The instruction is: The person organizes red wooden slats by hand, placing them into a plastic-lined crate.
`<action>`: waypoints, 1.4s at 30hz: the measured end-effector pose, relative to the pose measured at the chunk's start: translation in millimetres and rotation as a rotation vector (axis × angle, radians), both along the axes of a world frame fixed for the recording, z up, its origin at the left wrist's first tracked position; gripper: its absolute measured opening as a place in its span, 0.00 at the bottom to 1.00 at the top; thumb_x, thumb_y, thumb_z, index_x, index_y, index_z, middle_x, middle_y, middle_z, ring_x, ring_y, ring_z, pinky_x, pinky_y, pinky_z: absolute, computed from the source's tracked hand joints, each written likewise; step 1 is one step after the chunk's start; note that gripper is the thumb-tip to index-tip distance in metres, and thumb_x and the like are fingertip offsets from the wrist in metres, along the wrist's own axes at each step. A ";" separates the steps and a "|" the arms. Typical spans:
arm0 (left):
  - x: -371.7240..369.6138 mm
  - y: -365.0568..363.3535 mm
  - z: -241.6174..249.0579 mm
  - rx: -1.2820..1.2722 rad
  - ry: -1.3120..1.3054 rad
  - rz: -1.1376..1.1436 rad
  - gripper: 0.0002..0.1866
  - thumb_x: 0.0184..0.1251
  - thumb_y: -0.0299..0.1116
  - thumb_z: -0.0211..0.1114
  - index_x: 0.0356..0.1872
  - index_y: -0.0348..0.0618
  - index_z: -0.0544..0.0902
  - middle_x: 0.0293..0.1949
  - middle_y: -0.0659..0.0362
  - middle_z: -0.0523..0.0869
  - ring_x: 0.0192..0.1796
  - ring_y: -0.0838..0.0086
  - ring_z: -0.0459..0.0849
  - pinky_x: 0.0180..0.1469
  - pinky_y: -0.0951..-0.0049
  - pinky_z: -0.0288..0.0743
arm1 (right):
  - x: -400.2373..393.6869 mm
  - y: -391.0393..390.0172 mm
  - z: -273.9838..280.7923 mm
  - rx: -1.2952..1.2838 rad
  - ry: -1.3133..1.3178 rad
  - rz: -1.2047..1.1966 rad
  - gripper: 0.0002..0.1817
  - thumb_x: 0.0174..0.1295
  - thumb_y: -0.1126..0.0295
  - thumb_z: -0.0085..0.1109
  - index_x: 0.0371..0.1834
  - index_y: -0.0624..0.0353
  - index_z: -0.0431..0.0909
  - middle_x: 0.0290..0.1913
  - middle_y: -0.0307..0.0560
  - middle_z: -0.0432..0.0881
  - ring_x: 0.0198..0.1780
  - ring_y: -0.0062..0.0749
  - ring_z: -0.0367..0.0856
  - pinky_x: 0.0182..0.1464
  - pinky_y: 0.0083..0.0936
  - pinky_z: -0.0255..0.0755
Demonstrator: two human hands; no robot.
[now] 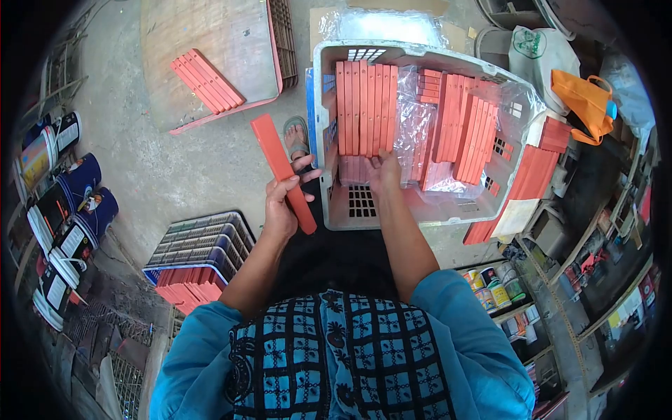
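Observation:
A red bar (pixel 283 173) is gripped in my left hand (pixel 283 203), its thumb across the bar and some fingers spread beyond it. My right hand (pixel 385 173) reaches into the grey crate (pixel 413 222), its fingertips at the lower end of a row of red slats (pixel 366 108). Whether it grips a slat is hard to make out. More red slats (pixel 476 140) lie in stacks on clear plastic (pixel 408 115) on the crate's right side.
Four or so red slats (pixel 208 80) lie on a wooden board (pixel 245 35) at upper left. A basket (pixel 210 238) with red pieces stands lower left. Paint buckets (pixel 77 175) line the left; an orange bag (pixel 584 105) and red boards (pixel 525 178) are at right.

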State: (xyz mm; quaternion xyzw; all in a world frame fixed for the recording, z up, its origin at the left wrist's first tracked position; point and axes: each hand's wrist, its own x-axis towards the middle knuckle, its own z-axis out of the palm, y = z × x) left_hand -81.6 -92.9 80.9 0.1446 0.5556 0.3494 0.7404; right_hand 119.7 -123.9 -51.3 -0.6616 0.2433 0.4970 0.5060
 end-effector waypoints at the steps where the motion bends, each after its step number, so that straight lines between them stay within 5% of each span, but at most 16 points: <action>1: 3.2 1.0 3.7 -0.016 -0.010 0.001 0.25 0.61 0.34 0.49 0.58 0.29 0.72 0.59 0.48 0.77 0.56 0.62 0.80 0.39 0.75 0.79 | -0.9 -6.5 3.5 -0.013 -0.166 0.142 0.19 0.62 0.73 0.50 0.56 0.68 0.69 0.38 0.46 0.75 0.38 0.29 0.72 0.50 0.31 0.69; 3: 14.3 5.2 7.0 -0.027 -0.032 0.019 0.25 0.61 0.33 0.51 0.58 0.29 0.71 0.60 0.48 0.75 0.58 0.62 0.78 0.49 0.71 0.77 | -0.6 -17.2 12.5 -0.029 -0.506 0.420 0.18 0.63 0.71 0.51 0.55 0.68 0.70 0.39 0.47 0.77 0.40 0.29 0.74 0.50 0.31 0.69; 5: 32.4 4.3 9.7 -0.034 -0.056 0.065 0.27 0.61 0.33 0.53 0.60 0.28 0.70 0.62 0.47 0.74 0.61 0.63 0.75 0.59 0.69 0.72 | -2.8 -24.4 64.4 0.234 -0.666 0.738 0.21 0.64 0.68 0.53 0.58 0.67 0.69 0.47 0.48 0.77 0.46 0.30 0.76 0.53 0.30 0.70; 7: 51.6 3.6 4.1 0.002 -0.075 0.008 0.27 0.62 0.32 0.53 0.61 0.28 0.69 0.62 0.49 0.73 0.63 0.63 0.73 0.64 0.66 0.65 | -15.4 -20.3 137.9 0.522 -0.495 0.897 0.26 0.62 0.69 0.55 0.64 0.66 0.66 0.54 0.50 0.74 0.51 0.33 0.75 0.56 0.29 0.69; 10: 86.6 4.2 2.5 0.014 -0.071 -0.177 0.27 0.66 0.34 0.52 0.63 0.27 0.66 0.62 0.51 0.73 0.66 0.66 0.69 0.68 0.66 0.59 | -20.5 -37.6 155.0 0.582 -0.917 1.242 0.30 0.59 0.75 0.57 0.66 0.67 0.63 0.56 0.52 0.72 0.54 0.34 0.73 0.56 0.29 0.69; 12: 102.3 -2.3 -18.6 -0.032 -0.127 -0.223 0.28 0.67 0.37 0.52 0.64 0.29 0.67 0.62 0.53 0.74 0.65 0.66 0.70 0.68 0.66 0.58 | -9.4 -40.2 144.3 0.453 -0.530 0.894 0.31 0.57 0.78 0.57 0.67 0.66 0.63 0.57 0.52 0.71 0.56 0.36 0.72 0.58 0.30 0.67; 14: 116.9 -6.3 -45.4 0.066 0.027 -0.304 0.25 0.68 0.40 0.53 0.59 0.31 0.72 0.57 0.48 0.77 0.62 0.63 0.74 0.64 0.69 0.63 | 8.5 -39.5 120.8 0.412 -0.529 0.733 0.31 0.56 0.81 0.57 0.67 0.66 0.63 0.57 0.53 0.71 0.58 0.38 0.72 0.58 0.30 0.67; 19: 125.0 4.7 -90.0 0.172 0.459 -0.660 0.24 0.65 0.45 0.54 0.53 0.35 0.78 0.52 0.42 0.80 0.57 0.52 0.78 0.61 0.64 0.67 | 62.0 -17.3 54.9 0.066 -0.885 0.984 0.29 0.53 0.82 0.57 0.63 0.65 0.68 0.54 0.57 0.70 0.56 0.46 0.71 0.59 0.32 0.66; 23: 123.5 4.7 -130.4 0.107 0.593 -0.814 0.21 0.66 0.41 0.53 0.51 0.36 0.79 0.50 0.47 0.83 0.55 0.59 0.80 0.59 0.69 0.69 | 65.6 -2.7 -10.3 0.010 -1.259 1.029 0.29 0.51 0.83 0.55 0.61 0.66 0.69 0.51 0.59 0.70 0.53 0.53 0.71 0.59 0.34 0.65; 30: 120.8 7.3 -129.3 0.129 0.565 -0.747 0.20 0.63 0.42 0.56 0.48 0.37 0.81 0.45 0.46 0.84 0.51 0.56 0.82 0.56 0.65 0.71 | 53.3 18.0 -20.4 0.059 -1.070 1.059 0.30 0.51 0.87 0.47 0.63 0.64 0.67 0.54 0.59 0.71 0.57 0.52 0.70 0.62 0.37 0.63; 36: 119.2 11.6 -120.4 0.152 0.643 -0.759 0.19 0.63 0.40 0.56 0.48 0.38 0.81 0.44 0.48 0.85 0.50 0.59 0.83 0.55 0.67 0.72 | 73.0 8.9 -6.7 0.166 -1.011 0.916 0.28 0.59 0.74 0.54 0.65 0.65 0.65 0.64 0.58 0.67 0.65 0.50 0.65 0.66 0.35 0.60; 42: 121.5 22.7 -131.1 0.251 0.707 -0.688 0.16 0.63 0.34 0.56 0.48 0.38 0.82 0.41 0.50 0.86 0.48 0.64 0.84 0.54 0.70 0.73 | 69.1 0.7 1.8 0.044 -1.066 0.995 0.28 0.57 0.71 0.61 0.62 0.63 0.67 0.56 0.62 0.70 0.60 0.53 0.68 0.63 0.38 0.63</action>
